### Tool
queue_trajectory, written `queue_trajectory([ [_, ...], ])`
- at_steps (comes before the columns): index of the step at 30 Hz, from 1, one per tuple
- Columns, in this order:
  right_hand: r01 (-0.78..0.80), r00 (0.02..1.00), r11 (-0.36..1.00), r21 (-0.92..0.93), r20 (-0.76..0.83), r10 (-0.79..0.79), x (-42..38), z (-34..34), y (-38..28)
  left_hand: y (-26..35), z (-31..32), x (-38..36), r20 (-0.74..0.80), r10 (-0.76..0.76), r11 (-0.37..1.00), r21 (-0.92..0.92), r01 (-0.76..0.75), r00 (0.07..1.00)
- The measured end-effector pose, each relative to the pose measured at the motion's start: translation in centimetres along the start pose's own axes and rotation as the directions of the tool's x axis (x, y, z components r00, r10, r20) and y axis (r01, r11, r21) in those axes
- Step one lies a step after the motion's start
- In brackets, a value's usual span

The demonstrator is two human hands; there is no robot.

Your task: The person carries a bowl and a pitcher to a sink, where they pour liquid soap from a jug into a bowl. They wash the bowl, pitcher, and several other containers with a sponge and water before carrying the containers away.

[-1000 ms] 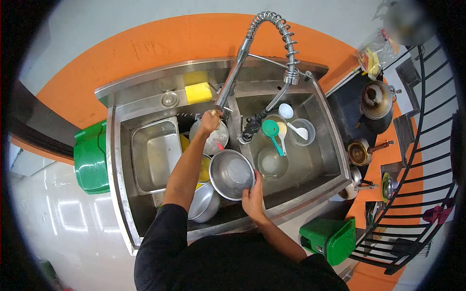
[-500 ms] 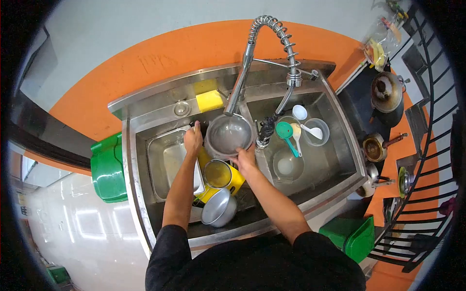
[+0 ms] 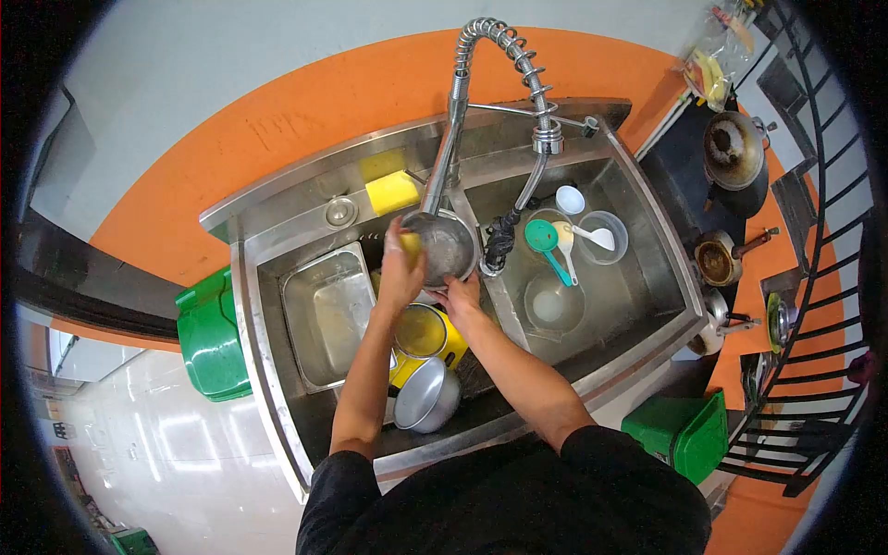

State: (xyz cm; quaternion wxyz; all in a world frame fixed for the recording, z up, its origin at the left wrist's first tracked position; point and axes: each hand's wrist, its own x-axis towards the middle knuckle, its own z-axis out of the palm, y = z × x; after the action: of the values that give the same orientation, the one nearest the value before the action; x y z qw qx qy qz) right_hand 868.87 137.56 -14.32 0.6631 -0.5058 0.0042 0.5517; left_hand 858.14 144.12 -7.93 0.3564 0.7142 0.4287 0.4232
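A round metal bowl point(image 3: 448, 248) is tilted over the left basin, below the faucet. My right hand point(image 3: 458, 296) grips its lower rim. My left hand point(image 3: 400, 268) is closed round a yellow sponge point(image 3: 410, 244) at the bowl's left side. Beneath them in the basin are a yellow container point(image 3: 455, 350), a round metal strainer or pan point(image 3: 420, 331) and a silver bowl point(image 3: 427, 396). A rectangular steel tray point(image 3: 328, 314) lies to their left.
The spring faucet point(image 3: 457, 120) arches over the sink. The right basin holds a green ladle point(image 3: 541, 236), a clear plastic container point(image 3: 601, 238) and a white cup point(image 3: 570, 199). A yellow block point(image 3: 392, 192) sits on the back ledge. Pans stand at the right.
My left hand has moved right, from beside the bowl to its left edge, with the sponge now showing. The bowl is still in my right hand, and the camera view has shifted slightly.
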Motion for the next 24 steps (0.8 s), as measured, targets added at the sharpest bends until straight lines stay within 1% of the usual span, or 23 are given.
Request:
queue_trajectory([
  [1, 0.018, 1.000, 1.000, -0.009, 0.015, -0.018, 0.0, -0.1, -0.1, 0.4, -0.1, -0.2, 0.000, 0.003, 1.000, 0.001, -0.003, 1.000],
  [2, 0.038, 0.999, 0.999, -0.017, 0.029, -0.037, 0.0, -0.1, -0.2, 0.8, -0.1, -0.7, -0.004, 0.068, 0.940, 0.335, -0.063, 0.998],
  [3, 0.042, 0.999, 0.999, -0.013, 0.029, -0.041, 0.0, -0.1, -0.2, 1.2, -0.2, -1.0, 0.015, 0.132, 0.770, 0.629, -0.112, 0.991],
  [4, 0.076, 0.997, 0.994, -0.080, 0.008, -0.076, -0.2, 0.2, -0.4, 0.0, -0.2, -1.0, -0.057, 0.182, 0.779, 0.618, -0.109, 0.982],
  [5, 0.109, 0.993, 0.983, -0.145, -0.018, -0.113, -0.5, 0.3, -0.5, -2.5, 0.1, -1.0, -0.044, 0.189, 0.780, 0.614, -0.123, 0.981],
  [6, 0.114, 0.992, 0.984, -0.135, -0.039, -0.120, -0.6, 0.3, -0.6, -5.5, 0.9, -1.2, -0.152, 0.080, 0.910, 0.415, -0.010, 0.985],
  [7, 0.119, 0.991, 0.982, -0.144, -0.044, -0.126, -0.6, 0.3, -0.6, -7.2, 1.4, -1.7, -0.221, -0.061, 0.977, 0.184, 0.104, 0.973],
  [8, 0.122, 0.990, 0.980, -0.154, -0.049, -0.131, -0.1, -0.1, 0.0, -6.6, 1.2, -2.0, -0.193, -0.065, 0.979, 0.177, 0.100, 0.979],
  [9, 0.086, 0.993, 0.977, -0.194, -0.061, -0.099, 0.5, -0.5, 0.4, -6.1, 0.7, -2.2, 0.069, -0.446, 0.872, -0.191, 0.451, 0.892],
  [10, 0.105, 0.993, 0.968, -0.229, -0.021, -0.113, 0.2, -0.7, 0.1, -5.9, 0.5, -2.5, 0.424, -0.637, 0.510, -0.395, 0.764, 0.644],
  [11, 0.127, 0.992, 0.956, -0.263, 0.026, -0.125, -0.2, -0.8, -0.1, -6.5, 1.0, -2.8, 0.434, -0.636, 0.510, -0.384, 0.770, 0.638],
  [12, 0.126, 0.992, 0.958, -0.257, 0.017, -0.126, -0.7, -1.0, -0.4, -7.2, 1.5, -3.0, 0.362, -0.629, 0.508, -0.478, 0.717, 0.687],
  [13, 0.098, 0.990, 0.974, -0.206, 0.118, -0.074, -1.0, -1.6, -0.5, -6.9, 1.6, -3.2, 0.283, -0.625, 0.505, -0.564, 0.654, 0.727],
  [14, 0.064, 0.975, 0.985, -0.159, 0.223, -0.027, -1.3, -2.2, -0.5, -6.6, 1.9, -3.1, 0.275, -0.652, 0.496, -0.549, 0.672, 0.706],
  [15, 0.060, 0.976, 0.986, -0.157, 0.218, -0.025, -1.8, -2.8, -0.5, -6.4, 2.2, -3.0, 0.279, -0.655, 0.494, -0.545, 0.677, 0.703],
  [16, 0.128, 0.980, 0.938, -0.322, 0.188, -0.069, -2.0, -4.1, 0.1, -6.8, 2.5, -2.9, 0.290, -0.627, 0.478, -0.590, 0.651, 0.723],
  [17, 0.185, 0.979, 0.856, -0.482, 0.168, -0.117, -3.4, -4.6, -0.4, -6.3, 2.8, -2.7, 0.298, -0.598, 0.458, -0.635, 0.622, 0.744],
  [18, 0.203, 0.970, 0.843, -0.498, 0.218, -0.105, -5.3, -5.8, -1.1, -5.9, 2.8, -2.4, 0.342, -0.587, 0.406, -0.659, 0.633, 0.733],
  [19, 0.244, 0.962, 0.809, -0.535, 0.238, -0.133, -6.5, -7.4, -1.1, -5.5, 3.0, -2.4, 0.335, -0.592, 0.403, -0.665, 0.629, 0.733],
  [20, 0.287, 0.951, 0.769, -0.571, 0.264, -0.159, -7.4, -9.1, -1.0, -5.0, 3.3, -2.4, 0.299, -0.583, 0.432, -0.673, 0.600, 0.756],
  [21, 0.286, 0.952, 0.781, -0.555, 0.260, -0.164, -8.4, -10.8, -1.1, -4.9, 3.3, -2.2, 0.262, -0.573, 0.462, -0.680, 0.570, 0.777],
  [22, 0.285, 0.952, 0.794, -0.536, 0.254, -0.171, -9.3, -12.3, -1.2, -6.6, 3.9, -1.8, 0.249, -0.602, 0.471, -0.656, 0.590, 0.758],
  [24, 0.256, 0.960, 0.817, -0.518, 0.236, -0.151, -11.6, -15.3, -2.1, -4.9, 3.6, -2.0, 0.206, -0.643, 0.467, -0.659, 0.590, 0.738],
])
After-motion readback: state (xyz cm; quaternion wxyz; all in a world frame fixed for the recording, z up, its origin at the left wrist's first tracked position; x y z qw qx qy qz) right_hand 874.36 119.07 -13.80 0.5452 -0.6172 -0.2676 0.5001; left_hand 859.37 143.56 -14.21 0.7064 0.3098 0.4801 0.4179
